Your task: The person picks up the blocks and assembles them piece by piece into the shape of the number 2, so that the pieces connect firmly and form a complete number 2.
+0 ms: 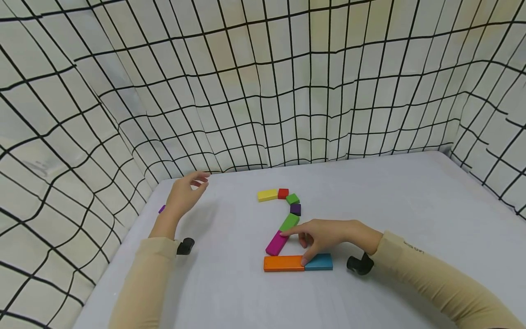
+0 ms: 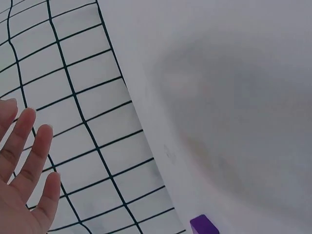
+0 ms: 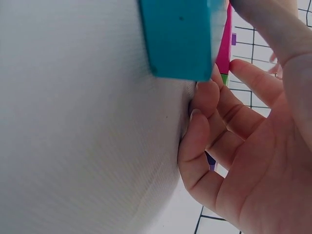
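Observation:
Colored blocks lie on the table in a shape like a figure 2. My right hand (image 1: 330, 234) is over its lower part, index fingertip on the magenta block (image 1: 276, 244). Its thumb touches the orange block (image 1: 283, 263) near where that meets the blue block (image 1: 319, 262). In the right wrist view the other fingers (image 3: 197, 146) curl loosely close to the cloth, beside the blue block's end. My left hand (image 1: 183, 195) hovers at the table's left side, holding nothing, its fingers spread in the left wrist view.
Up the curve stand a long green block (image 1: 289, 222), a dark purple block (image 1: 295, 209), a small green block (image 1: 292, 198), a red block (image 1: 283, 193) and a yellow block (image 1: 268, 195). A purple block (image 2: 204, 224) lies near the left edge. Black grid netting (image 1: 267, 87) encloses the table.

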Available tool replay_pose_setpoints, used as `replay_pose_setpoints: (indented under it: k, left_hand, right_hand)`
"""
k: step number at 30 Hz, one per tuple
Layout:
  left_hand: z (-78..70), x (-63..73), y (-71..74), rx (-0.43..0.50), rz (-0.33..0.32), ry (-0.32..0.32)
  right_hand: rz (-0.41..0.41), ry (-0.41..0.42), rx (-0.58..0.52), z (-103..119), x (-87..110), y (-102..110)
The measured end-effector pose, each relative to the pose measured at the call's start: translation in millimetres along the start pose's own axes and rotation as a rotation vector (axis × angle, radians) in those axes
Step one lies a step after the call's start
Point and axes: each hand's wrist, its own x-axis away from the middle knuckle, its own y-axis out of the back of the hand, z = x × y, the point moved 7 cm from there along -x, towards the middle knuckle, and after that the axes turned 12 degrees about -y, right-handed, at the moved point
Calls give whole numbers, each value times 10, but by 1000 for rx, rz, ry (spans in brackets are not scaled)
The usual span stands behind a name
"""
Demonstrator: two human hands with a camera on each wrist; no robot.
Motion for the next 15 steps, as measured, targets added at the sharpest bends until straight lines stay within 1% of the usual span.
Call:
replay_pose_setpoints:
  k: [2, 7, 15]
  left_hand:
    - [68, 43, 35, 1, 4, 3]
    - [228, 154, 92, 12, 18, 41]
    - [372, 242, 194, -16, 23, 52]
  right_hand:
    - [-1, 3, -3, 8, 4, 1]
    - [1, 3, -4, 3, 7, -9]
    - [-1, 2, -5, -15, -8, -2]
